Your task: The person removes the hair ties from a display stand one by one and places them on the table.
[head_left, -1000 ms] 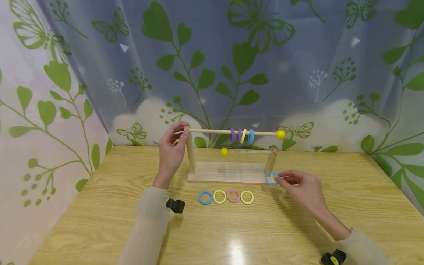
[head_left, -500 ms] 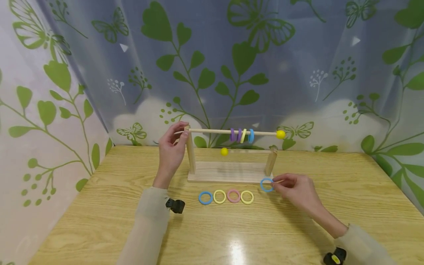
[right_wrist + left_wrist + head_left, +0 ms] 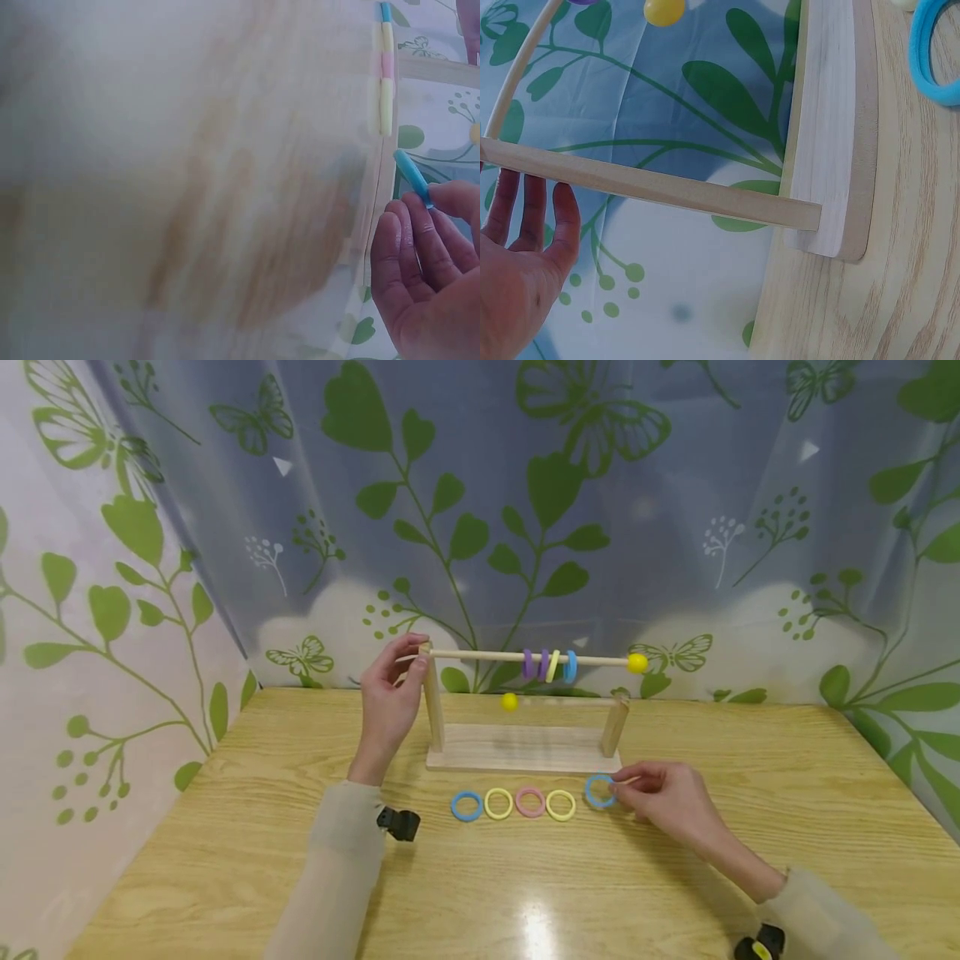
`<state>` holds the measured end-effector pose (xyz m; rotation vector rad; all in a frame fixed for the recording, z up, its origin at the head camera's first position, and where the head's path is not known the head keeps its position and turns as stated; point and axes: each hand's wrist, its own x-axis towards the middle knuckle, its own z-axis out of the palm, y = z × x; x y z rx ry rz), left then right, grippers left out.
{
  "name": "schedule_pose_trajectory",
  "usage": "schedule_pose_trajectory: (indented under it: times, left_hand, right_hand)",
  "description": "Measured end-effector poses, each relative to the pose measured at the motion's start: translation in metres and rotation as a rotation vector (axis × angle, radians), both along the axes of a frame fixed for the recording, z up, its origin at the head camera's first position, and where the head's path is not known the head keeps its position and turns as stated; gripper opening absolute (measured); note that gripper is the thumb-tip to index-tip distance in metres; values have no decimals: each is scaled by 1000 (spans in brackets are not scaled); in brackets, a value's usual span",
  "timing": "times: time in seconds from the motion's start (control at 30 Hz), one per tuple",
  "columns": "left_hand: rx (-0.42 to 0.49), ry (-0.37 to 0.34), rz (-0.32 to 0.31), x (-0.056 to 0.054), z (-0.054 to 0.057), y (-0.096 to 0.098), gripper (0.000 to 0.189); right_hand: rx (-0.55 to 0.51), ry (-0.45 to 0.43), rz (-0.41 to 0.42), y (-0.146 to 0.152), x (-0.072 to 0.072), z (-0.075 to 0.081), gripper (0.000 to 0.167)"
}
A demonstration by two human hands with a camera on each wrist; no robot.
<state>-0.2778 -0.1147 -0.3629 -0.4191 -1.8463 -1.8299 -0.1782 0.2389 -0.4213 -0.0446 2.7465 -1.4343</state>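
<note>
My left hand (image 3: 392, 693) holds the top of the tall left post (image 3: 434, 714) of a wooden stand, thumb in front and fingers behind it. Between thumb and fingertips, my right hand (image 3: 671, 797) pinches a light blue ring (image 3: 587, 792) at the right end of a row of rings. Tilted in the right wrist view, the pinched ring (image 3: 411, 174) has its far edge low over the table. The row holds a blue ring (image 3: 453, 807), a yellow ring (image 3: 487, 804), a pink ring (image 3: 517, 802) and another yellow ring (image 3: 573, 806), all lying flat.
On the upper rod (image 3: 480, 656) hang two purple rings, a yellow ring (image 3: 552, 667) and a blue ring (image 3: 572, 668); a yellow ball (image 3: 637, 663) caps its end. A lower rod with a yellow ball (image 3: 509, 702) extends left from the short right post (image 3: 615, 727). A patterned curtain (image 3: 480, 527) hangs behind.
My right hand has brought the light blue ring left and nearer to me, from the stand's right corner to the row's end. My left hand stays on the post.
</note>
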Motion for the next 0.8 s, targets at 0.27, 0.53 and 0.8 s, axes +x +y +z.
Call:
schedule_pose_trajectory:
  times: [0.27, 0.53, 0.8]
  left_hand:
    - [-2, 3, -1, 0, 0, -1, 25]
    - [-12, 3, 1, -1, 0, -1, 25]
    - [-4, -2, 0, -1, 0, -1, 25]
  right_hand:
    - [14, -45, 20, -6, 1, -2, 23]
    - [36, -17, 56, -8, 1, -3, 21]
    - [68, -27, 57, -9, 1, -3, 21]
